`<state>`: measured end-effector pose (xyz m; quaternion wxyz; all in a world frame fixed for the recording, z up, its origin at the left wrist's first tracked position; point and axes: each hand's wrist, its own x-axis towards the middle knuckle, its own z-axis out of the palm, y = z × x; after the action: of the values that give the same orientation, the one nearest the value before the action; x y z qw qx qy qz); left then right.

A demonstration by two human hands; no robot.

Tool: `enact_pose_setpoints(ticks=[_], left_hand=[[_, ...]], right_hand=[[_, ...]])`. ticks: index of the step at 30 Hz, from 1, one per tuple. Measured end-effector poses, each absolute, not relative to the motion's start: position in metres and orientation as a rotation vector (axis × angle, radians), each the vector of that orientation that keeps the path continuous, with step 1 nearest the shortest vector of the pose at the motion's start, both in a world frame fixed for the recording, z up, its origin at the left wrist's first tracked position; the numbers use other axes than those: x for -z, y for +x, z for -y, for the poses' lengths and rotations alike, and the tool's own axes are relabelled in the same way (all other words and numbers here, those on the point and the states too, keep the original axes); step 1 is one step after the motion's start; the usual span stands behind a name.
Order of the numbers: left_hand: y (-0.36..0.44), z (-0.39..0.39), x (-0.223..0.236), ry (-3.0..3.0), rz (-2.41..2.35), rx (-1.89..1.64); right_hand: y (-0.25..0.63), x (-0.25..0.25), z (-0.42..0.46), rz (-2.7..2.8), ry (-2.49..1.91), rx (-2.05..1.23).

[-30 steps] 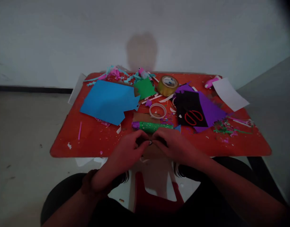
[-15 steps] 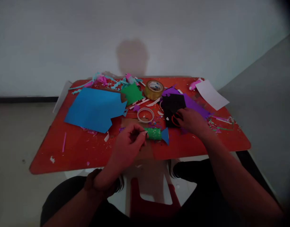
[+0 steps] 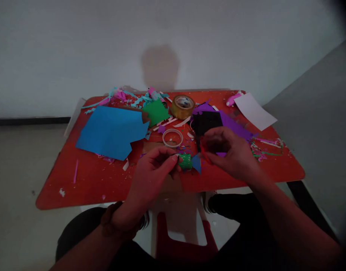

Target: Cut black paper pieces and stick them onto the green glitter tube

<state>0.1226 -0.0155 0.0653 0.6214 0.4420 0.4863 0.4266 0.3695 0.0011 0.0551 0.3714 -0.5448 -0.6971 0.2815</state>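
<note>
Head view | left hand (image 3: 154,175) pinches green paper tube (image 3: 185,162) | long axis lies sideways, blue paper fin (image 3: 196,164) pointing right | right hand (image 3: 227,152) holds red-handled scissors (image 3: 203,151)

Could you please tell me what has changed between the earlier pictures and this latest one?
The right hand has risen from the black paper, apparently lifting the red-handled scissors with it. The left hand holds the green tube and its blue fin, now slightly further right. The blue paper and gold tape roll stayed put.
</note>
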Motion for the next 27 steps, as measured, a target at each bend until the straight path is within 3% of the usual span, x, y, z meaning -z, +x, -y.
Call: enact_pose_setpoints(ticks=[13, 27], left_hand=[[0.118, 0.022, -0.078, 1.053, -1.253, -1.056], [0.115, 0.024, -0.076, 1.059, -1.296, -1.059]], right_hand=[[0.331, -0.057, 0.023, 2.102, -1.270, -0.298], [0.336, -0.059, 0.020, 2.222, -1.250, -0.275]])
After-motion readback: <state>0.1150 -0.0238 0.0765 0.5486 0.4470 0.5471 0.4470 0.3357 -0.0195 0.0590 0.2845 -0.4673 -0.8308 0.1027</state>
